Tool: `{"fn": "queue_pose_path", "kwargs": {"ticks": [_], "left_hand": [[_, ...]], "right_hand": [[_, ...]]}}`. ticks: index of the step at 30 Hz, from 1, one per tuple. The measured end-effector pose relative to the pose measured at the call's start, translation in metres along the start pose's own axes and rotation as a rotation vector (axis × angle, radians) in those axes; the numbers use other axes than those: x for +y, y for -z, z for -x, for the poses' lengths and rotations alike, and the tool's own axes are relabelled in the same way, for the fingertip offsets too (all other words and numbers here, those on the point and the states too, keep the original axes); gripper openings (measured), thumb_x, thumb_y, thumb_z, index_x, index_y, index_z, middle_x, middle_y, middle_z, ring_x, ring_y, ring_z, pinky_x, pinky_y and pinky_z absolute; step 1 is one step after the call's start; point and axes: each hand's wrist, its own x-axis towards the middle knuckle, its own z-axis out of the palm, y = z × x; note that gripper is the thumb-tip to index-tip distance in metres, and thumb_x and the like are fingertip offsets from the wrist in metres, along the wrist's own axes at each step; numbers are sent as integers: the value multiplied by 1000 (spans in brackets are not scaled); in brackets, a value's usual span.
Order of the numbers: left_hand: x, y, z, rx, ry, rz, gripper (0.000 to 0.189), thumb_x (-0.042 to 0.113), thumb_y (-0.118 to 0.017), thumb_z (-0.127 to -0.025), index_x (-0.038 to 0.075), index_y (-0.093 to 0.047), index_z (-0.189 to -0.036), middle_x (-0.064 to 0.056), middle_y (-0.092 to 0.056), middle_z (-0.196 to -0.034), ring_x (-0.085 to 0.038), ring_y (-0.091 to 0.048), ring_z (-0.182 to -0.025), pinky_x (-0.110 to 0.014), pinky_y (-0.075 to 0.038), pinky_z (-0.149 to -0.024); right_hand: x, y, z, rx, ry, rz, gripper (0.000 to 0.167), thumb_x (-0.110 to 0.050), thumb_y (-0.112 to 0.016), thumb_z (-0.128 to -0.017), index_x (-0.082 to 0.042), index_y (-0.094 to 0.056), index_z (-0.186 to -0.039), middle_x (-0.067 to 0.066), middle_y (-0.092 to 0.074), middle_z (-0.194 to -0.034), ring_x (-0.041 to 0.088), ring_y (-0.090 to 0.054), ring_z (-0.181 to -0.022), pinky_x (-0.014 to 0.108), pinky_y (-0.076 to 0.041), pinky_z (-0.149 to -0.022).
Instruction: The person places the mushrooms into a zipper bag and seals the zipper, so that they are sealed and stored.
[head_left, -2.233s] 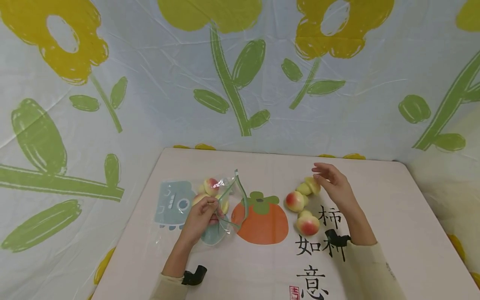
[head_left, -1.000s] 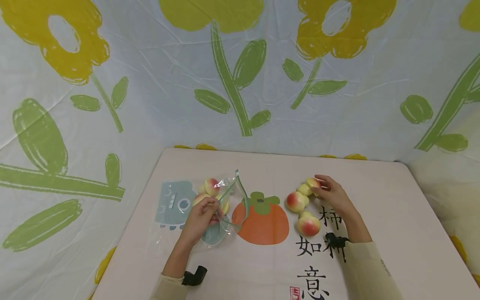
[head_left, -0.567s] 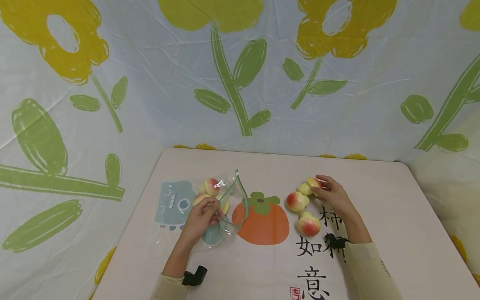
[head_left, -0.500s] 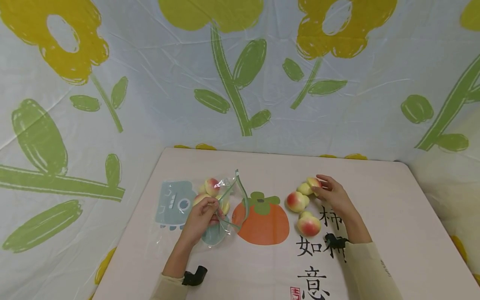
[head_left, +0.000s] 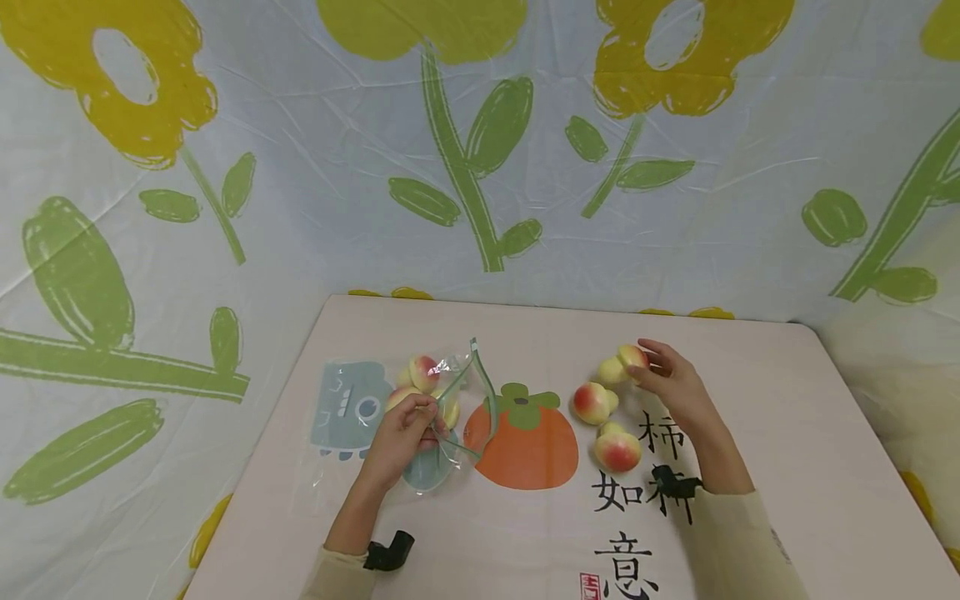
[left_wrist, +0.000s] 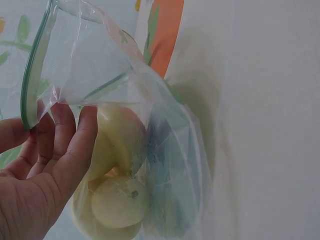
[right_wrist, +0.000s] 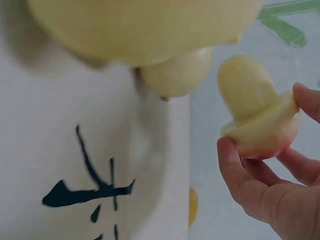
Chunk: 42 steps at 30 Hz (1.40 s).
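My left hand [head_left: 401, 435] pinches the rim of a clear zip bag [head_left: 341, 417], printed with a blue one-eyed creature. The bag's green-edged mouth [left_wrist: 34, 70] gapes toward the right. Inside lie several pale yellow toy mushrooms [left_wrist: 120, 200], partly hidden by my hand in the head view. On the right, my right hand [head_left: 678, 387] holds another toy mushroom [right_wrist: 262, 112] by its red-tinged cap, between thumb and fingers, with the stem pointing away from the palm. Two more toy mushrooms lie beside it: one [head_left: 591, 403] nearer the middle, the other [head_left: 618, 450] closer to me.
The pale table mat [head_left: 480, 550] carries an orange persimmon print [head_left: 525, 446] between the hands and black written characters [head_left: 626, 567] at the right. A white cloth [head_left: 315, 183] with flower patterns hangs behind the table's back edge and along both sides.
My right hand came down onto the far mushroom, took hold of its cap, and has now shifted it slightly up and right, away from the others. The left hand and bag stay put.
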Motion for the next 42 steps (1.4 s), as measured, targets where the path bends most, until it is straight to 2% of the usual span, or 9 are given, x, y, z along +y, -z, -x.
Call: {"fn": "queue_pose_path", "kwargs": {"ticks": [3,8,14,23,28,33,37,42], "left_hand": [[1,0,0,2,0,3,17,13,-55,-104,-3,-58,-112,-13,-67,-83,-23,-67,-74,-41,-58,-75],[1,-1,0,-2,-5,3,17,12,-55,-104,-3,-58,-111,-13,-67,-83,-24,-67,-74,-41,-58,-75],[0,-1,1,4,-3,-12,17,12,-55,-104,-2,-58,-112,-13,-67,-83,-25,-68,-75,-40,-58,-75],[1,-1,1,3,-3,-18,17,13,-56,-104,-2,-58,-112,-14,-68,-84,-26,-68,-76,-43,-58,-76],[1,-1,1,0,4,-14,19,13,-56,-104,-3,-57,-113,-15,-67,-85,-25,-68,-75,-44,-58,-78],[0,-1,1,-5,3,-12,20,14,-56,-104,-4,-57,-114,-16,-67,-85,-24,-68,-75,-44,-58,-78],[0,-1,1,-4,-2,-14,20,14,-56,-104,-3,-57,-114,-15,-67,-85,-24,-68,-74,-45,-58,-77],[1,-2,1,-1,-11,-16,20,15,-57,-104,-2,-58,-114,-15,-67,-85,-24,-67,-74,-44,-58,-77]], "right_hand": [[-9,-2,4,7,9,8,70,-20,-66,-99,1,-29,-154,30,-37,-149,24,-49,-121,18,-51,-84],[-22,-7,13,28,5,27,70,-24,-68,-98,-2,-32,-154,27,-40,-147,32,-47,-124,15,-49,-85],[-35,-18,22,38,27,72,69,-29,-69,-97,-4,-36,-153,21,-44,-147,35,-47,-127,13,-46,-87],[-45,-41,27,6,62,29,66,-27,-72,-95,-2,-42,-149,13,-47,-146,32,-45,-130,14,-45,-89],[-45,-54,26,-19,86,-1,62,-23,-71,-96,-1,-43,-147,15,-48,-145,33,-45,-129,15,-45,-90],[-48,-71,24,-49,75,-27,63,-22,-72,-95,-3,-44,-147,15,-49,-143,34,-45,-130,18,-48,-89],[-50,-87,21,-68,67,-36,63,-24,-74,-93,-6,-45,-147,15,-52,-140,35,-49,-127,26,-51,-87],[-50,-109,15,-80,79,-41,63,-24,-75,-92,-6,-47,-146,13,-53,-139,32,-51,-125,34,-50,-89]]}}
